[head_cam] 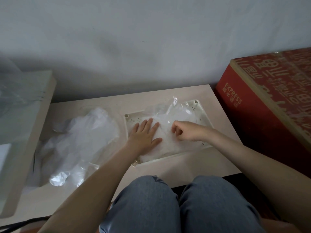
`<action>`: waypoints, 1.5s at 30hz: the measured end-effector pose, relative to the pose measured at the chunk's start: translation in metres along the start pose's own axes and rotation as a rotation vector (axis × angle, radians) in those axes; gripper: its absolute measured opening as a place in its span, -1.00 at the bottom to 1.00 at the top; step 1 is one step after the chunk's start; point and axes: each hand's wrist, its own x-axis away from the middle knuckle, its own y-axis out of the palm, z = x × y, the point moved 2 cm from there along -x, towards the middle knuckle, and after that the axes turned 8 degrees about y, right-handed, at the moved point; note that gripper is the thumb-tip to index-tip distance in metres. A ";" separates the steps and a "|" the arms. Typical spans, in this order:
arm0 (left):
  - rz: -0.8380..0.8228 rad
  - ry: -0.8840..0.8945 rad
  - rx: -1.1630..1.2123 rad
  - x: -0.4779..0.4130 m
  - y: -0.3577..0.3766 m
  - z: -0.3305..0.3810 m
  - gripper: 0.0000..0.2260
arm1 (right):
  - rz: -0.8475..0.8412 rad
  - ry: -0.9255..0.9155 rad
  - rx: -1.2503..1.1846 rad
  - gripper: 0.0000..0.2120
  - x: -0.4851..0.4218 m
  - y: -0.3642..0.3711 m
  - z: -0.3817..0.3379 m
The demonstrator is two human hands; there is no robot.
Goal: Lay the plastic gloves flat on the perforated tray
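Under both hands — the gloves

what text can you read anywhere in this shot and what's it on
"EXPRESS": gold capitals on the side of the red box, at the right.
Small gold Chinese characters next to it on the same side: too blurred to read.
Large gold characters on the box top: upside down from here, not legible.
Perforated tray and plastic gloves: no text visible.

Left hand lies flat; right hand has curled fingers.
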 end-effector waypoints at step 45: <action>0.064 -0.009 0.196 0.005 -0.016 -0.008 -0.54 | 0.166 -0.054 -0.195 -0.73 0.041 -0.041 0.022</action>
